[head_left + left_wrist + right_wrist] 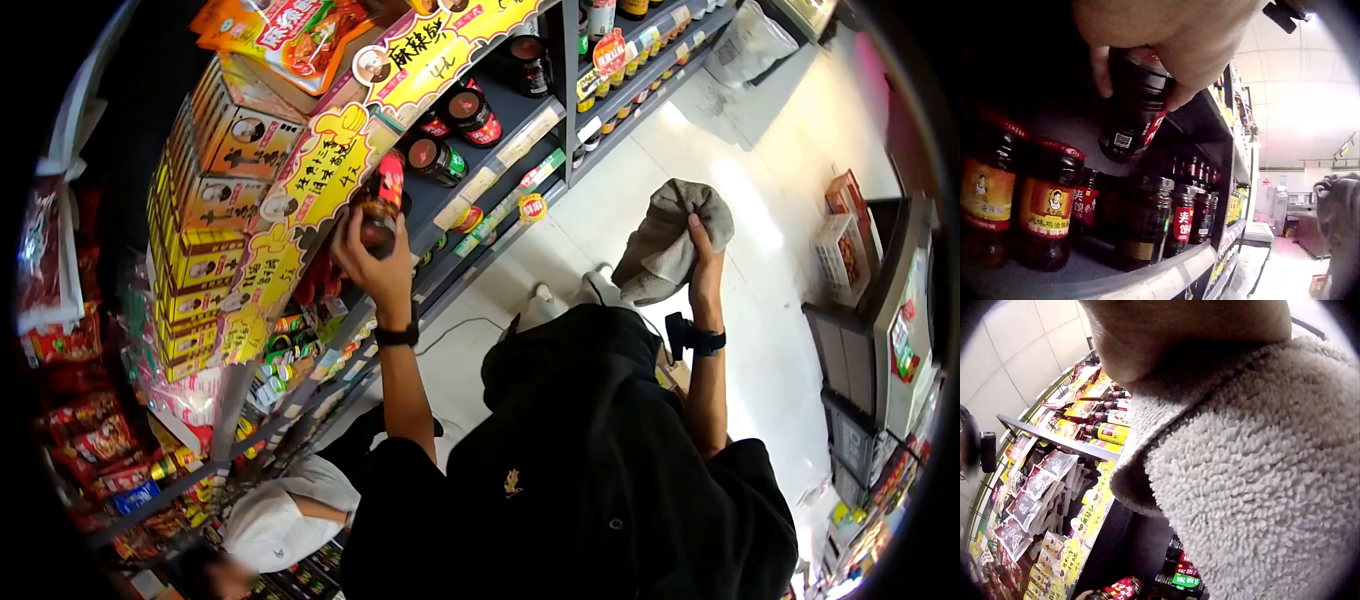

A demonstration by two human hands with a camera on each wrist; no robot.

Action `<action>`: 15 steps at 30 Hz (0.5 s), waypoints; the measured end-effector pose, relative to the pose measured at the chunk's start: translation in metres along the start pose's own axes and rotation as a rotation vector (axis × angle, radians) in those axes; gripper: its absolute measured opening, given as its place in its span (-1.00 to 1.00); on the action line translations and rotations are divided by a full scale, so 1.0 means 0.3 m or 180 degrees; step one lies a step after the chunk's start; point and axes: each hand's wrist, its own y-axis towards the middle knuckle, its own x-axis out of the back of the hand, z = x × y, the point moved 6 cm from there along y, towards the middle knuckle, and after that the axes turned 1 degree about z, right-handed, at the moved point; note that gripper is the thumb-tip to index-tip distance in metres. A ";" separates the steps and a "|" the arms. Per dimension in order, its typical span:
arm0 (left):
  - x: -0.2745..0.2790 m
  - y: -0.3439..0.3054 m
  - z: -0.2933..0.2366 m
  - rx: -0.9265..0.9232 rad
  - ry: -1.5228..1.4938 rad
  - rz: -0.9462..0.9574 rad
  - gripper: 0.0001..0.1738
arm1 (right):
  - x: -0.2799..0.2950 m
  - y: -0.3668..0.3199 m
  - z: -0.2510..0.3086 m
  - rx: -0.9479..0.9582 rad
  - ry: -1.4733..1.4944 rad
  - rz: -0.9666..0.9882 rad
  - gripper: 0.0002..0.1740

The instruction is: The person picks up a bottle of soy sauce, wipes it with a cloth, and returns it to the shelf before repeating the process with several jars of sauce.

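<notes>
My left hand point(375, 262) grips a dark sauce jar point(385, 185) with a red label at the shelf's front. In the left wrist view, the fingers wrap round the upper part of this jar point(1135, 106), which is held above the shelf board beside other jars. Out over the aisle, my right hand point(706, 262) holds a bunched grey towel point(660, 245), thumb on top of the cloth. The towel's fluffy pile point(1260, 475) fills much of the right wrist view, just below the hand point(1191, 337).
Sauce jars with red-and-yellow labels point(1050, 206) and other dark jars point(1147, 225) line the shelf point(1191, 269). Yellow price signs point(320, 170) edge the upper shelf, with stacked boxes point(215, 200) behind. Another person in a white top point(285, 515) is at lower left. A counter point(860, 330) stands right.
</notes>
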 end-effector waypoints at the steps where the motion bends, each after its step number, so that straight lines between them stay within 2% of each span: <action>1: 0.005 -0.004 -0.017 -0.0140 -0.0102 0.0087 -0.26 | 0.014 -0.023 -0.003 -0.0031 -0.0105 -0.0046 -0.40; 2: 0.022 -0.001 -0.058 -0.0193 -0.0119 0.0192 -0.26 | 0.027 -0.034 -0.004 -0.0141 -0.0134 -0.0111 -0.39; 3: 0.018 0.008 -0.131 -0.0243 -0.0485 0.0551 -0.26 | 0.048 -0.038 0.009 -0.0167 -0.0173 -0.0123 -0.39; 5: 0.003 0.040 -0.195 -0.0298 -0.0608 0.0598 -0.25 | 0.065 -0.040 0.035 0.0012 -0.0264 -0.0184 -0.37; 6: -0.061 0.083 -0.275 -0.0349 -0.0709 0.1040 -0.26 | 0.091 -0.034 0.054 -0.0076 -0.0315 -0.0239 -0.35; 7: -0.061 0.091 -0.289 -0.0370 -0.0849 0.0893 -0.29 | 0.094 -0.030 0.052 -0.0074 -0.0310 -0.0238 -0.35; 9: -0.181 0.177 -0.412 -0.0534 -0.0852 0.1330 -0.28 | 0.149 -0.005 0.057 -0.0101 -0.0298 -0.0264 -0.34; 11: -0.242 0.191 -0.426 -0.0483 -0.1049 0.1382 -0.31 | 0.161 -0.003 0.051 -0.0112 -0.0269 -0.0260 -0.34; 12: -0.326 0.234 -0.467 -0.0660 -0.0743 0.1594 -0.31 | 0.195 0.027 0.066 -0.0104 -0.0225 -0.0251 -0.35; 13: -0.361 0.256 -0.451 -0.0665 -0.0740 0.1591 -0.31 | 0.195 0.023 0.058 -0.0100 -0.0219 -0.0250 -0.35; 15: -0.455 0.282 -0.500 -0.1040 -0.0101 0.1624 -0.30 | 0.238 0.052 0.071 -0.0023 -0.0218 -0.0107 -0.32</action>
